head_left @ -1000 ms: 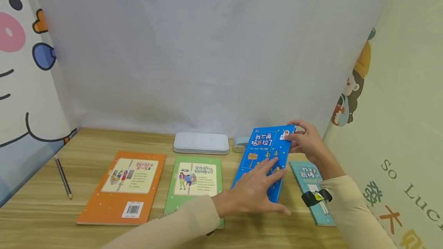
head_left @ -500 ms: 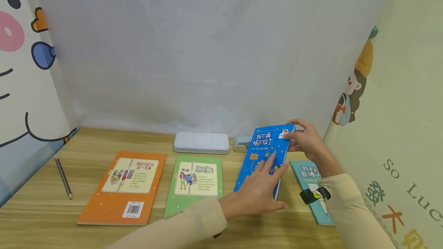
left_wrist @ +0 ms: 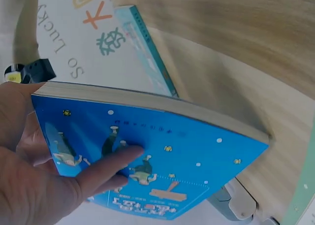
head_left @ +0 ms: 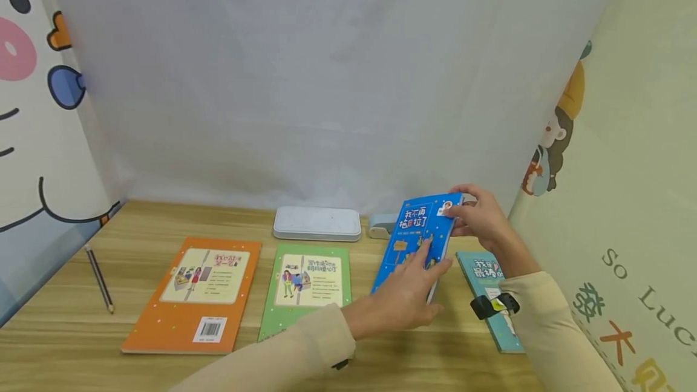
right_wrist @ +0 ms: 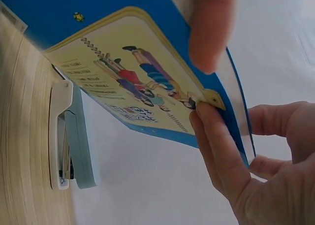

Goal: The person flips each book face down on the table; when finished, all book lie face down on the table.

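A blue paperback book (head_left: pixel 416 228) is held up at a slant above the table, front cover facing me. At its top right corner my right hand (head_left: pixel 481 216) grips it, with fingers (right_wrist: pixel 224 146) against the back cover in the right wrist view. My left hand (head_left: pixel 400 295) holds the lower right edge, with fingers spread over the front cover (left_wrist: pixel 192 151) and thumb at the page side. Part of the cover's lower half is hidden by this hand. The back cover (right_wrist: pixel 133 82) shows a yellow panel with drawn children.
An orange book (head_left: pixel 179 325) and a green book (head_left: pixel 305 313) lie to the left, with a pencil (head_left: pixel 100 280) beyond. A teal book (head_left: pixel 492 295) lies under my right forearm. A pale flat case (head_left: pixel 317 224) and a stapler (right_wrist: pixel 78 136) stand along the back.
The blue book has lifted slightly and tilted more, its lower edge rising. My left hand has shifted from lying spread on the cover to gripping its edge. The other books stay put.
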{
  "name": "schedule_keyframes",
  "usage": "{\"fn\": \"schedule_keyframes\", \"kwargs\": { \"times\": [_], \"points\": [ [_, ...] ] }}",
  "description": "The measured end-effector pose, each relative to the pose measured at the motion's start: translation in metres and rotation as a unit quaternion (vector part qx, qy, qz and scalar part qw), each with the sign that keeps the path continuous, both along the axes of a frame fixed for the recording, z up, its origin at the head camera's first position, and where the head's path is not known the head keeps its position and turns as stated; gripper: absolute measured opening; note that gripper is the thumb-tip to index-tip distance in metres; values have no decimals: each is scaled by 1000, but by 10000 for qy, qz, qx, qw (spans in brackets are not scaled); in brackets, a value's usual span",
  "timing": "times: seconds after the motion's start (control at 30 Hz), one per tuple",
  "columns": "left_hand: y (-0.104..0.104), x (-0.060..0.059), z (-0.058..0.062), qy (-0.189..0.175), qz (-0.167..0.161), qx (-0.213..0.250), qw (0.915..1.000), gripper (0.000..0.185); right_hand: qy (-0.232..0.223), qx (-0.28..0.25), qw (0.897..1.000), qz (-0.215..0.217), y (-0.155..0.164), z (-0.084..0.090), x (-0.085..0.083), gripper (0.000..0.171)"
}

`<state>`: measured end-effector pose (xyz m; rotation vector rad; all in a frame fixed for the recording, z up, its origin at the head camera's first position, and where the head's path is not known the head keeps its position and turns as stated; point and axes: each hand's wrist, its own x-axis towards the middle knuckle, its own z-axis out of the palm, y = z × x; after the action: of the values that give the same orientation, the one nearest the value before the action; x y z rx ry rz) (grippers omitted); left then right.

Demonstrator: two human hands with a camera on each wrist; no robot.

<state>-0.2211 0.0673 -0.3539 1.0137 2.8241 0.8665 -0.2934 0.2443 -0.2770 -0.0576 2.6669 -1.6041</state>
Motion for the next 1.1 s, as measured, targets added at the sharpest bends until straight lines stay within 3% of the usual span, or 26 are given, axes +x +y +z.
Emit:
{"fn": "schedule_keyframes", "kwargs": {
  "times": [0.13, 0.33, 0.53, 0.87, 1.1],
  "points": [
    [-7, -2, 7, 88, -177, 71, 9998, 70, 17, -2, 10000, -37, -2, 3, 2, 55],
    [-14, -4, 15, 478, -192, 3, 9987, 62, 68, 50, 10000, -7, -8, 9, 3, 56],
    [-20, -6, 21, 768, -297, -132, 9965, 68, 94, 196, 9998, -3, -13, 15, 4, 56],
    [-32, -10, 25, 45, -318, 683, 9972, 65, 65, 508, 9986, 112, -17, 12, -2, 56],
    [-39, -13, 21, -572, -68, 1380, 9888, 64, 76, 868, 9958, 274, -20, 9, -4, 67]
  ]
}}
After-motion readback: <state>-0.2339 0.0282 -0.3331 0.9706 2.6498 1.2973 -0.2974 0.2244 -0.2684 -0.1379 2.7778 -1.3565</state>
